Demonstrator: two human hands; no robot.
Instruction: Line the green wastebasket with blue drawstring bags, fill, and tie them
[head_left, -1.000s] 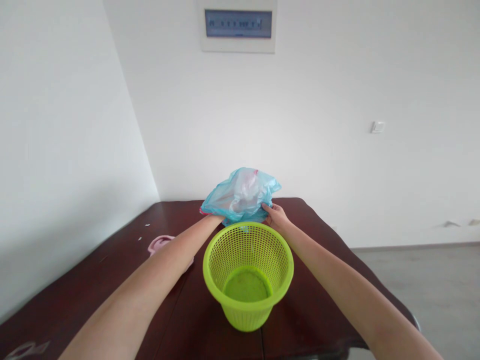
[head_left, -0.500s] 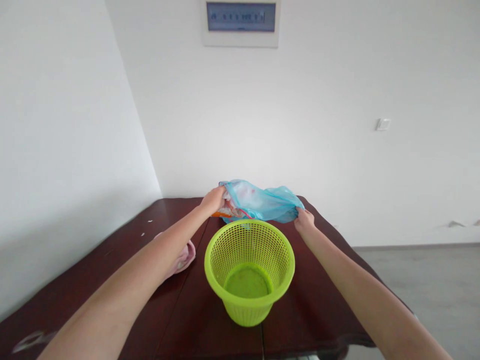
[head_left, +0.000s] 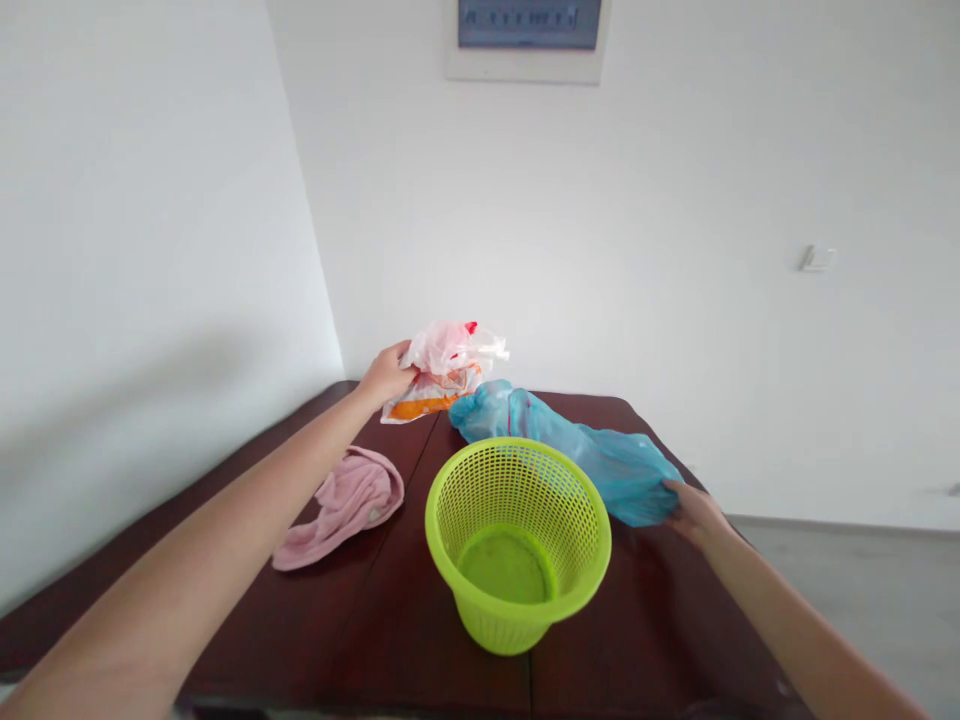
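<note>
Checking the left hand (head_left: 386,375) first: what is being held there, and where, with 12 o'clock set towards the far wall and the clock centred on the basket?

A crumpled white plastic bag with orange print (head_left: 442,375) is gathered in closed fingers and raised above the table at about 11 o'clock from the round lime-green plastic mesh basket (head_left: 510,632). Only one edge appears to be gripped, so the thin film could be let slip and the bag dropped onto the dark red wooden table (head_left: 637,620).

And the right hand (head_left: 697,515)?

It is placed at about 3 o'clock, at the end of a crumpled translucent blue plastic bag (head_left: 570,455), with the fingers kept low and close together. Whether that bag is firmly gripped cannot be told.

What risk is posed there?

If tugged, the blue bag could be dragged against the basket, just beside it, and the light basket could be tipped. If pushed outward, it could be slid towards the table edge. The pink terry towel (head_left: 345,510), at 9 o'clock, could be snagged by a falling bag.
</note>
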